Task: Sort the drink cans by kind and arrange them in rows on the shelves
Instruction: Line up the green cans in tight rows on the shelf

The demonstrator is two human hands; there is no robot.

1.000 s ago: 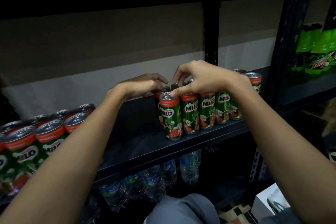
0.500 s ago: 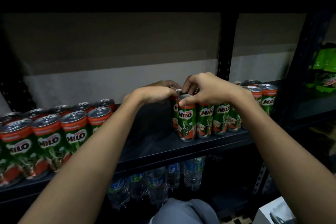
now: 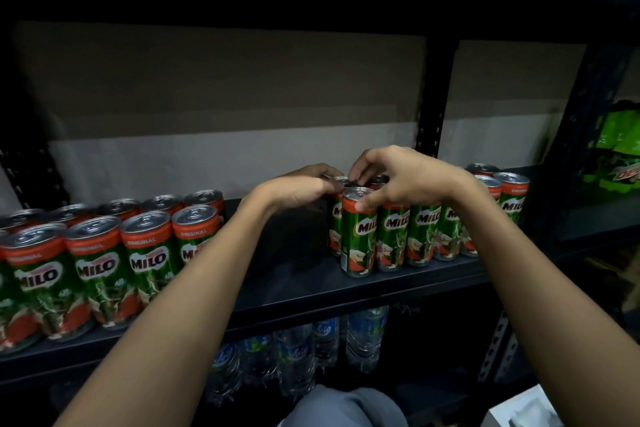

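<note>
From the head camera, both hands meet over the left end of a group of tall slim cans [image 3: 408, 236] standing near the front edge of the dark shelf [image 3: 294, 284], toward its right end. The right hand [image 3: 398, 180] arches over the tops, its thumb pressed against the red band of the front can [image 3: 358, 232] and its fingers curled down onto the lids behind, so it grips that can at the rim. The left hand [image 3: 298, 189] lies just left of the same can, fingers curled in toward the can behind it; whether it actually holds that one I cannot tell, as the fingertips are hidden behind the right hand. The front can stands upright, touching its neighbour on the right.

A second group of wider cans [image 3: 104, 253] stands in two rows at the shelf's left end, well apart from the hands, with bare shelf between. The leftmost ones are cut off by the picture edge. The right forearm covers part of the slim row. Below the shelf, water bottles [image 3: 298, 357] show dimly. Green packs [image 3: 620, 149] on the far right are blurred.
</note>
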